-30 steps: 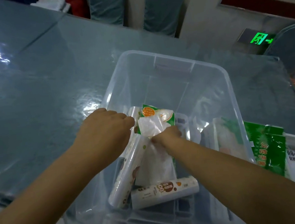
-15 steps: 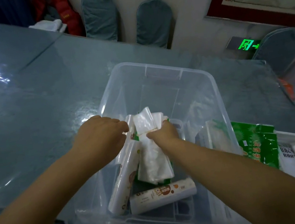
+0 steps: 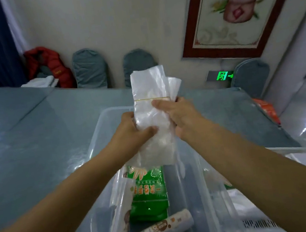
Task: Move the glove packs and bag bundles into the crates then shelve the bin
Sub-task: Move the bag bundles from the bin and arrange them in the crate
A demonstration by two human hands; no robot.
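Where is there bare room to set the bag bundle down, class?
Free: the table left of the clear bin, and the bin's right floor strip beside the green glove pack. Crowded: the bin's left and near side, where rolls lie.

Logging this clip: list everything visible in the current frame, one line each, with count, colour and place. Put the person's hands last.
bag bundle: 1, clear white with a yellow band, held up over the bin
clear bin: 1, transparent, on the table
green pack: 1, green, inside the bin
rolls: 2, white with brown print, at the bin's near end
white crate: 1, white, right of the bin, partly cut off
table: 1, grey-blue, glossy
chairs: 3, grey-blue covers, along the wall
red jacket: 1, far left corner
framed picture: 1, red frame, on the wall
exit sign: 1, green, low on the wall
left hand: gripping the bundle's lower part
right hand: gripping near the band
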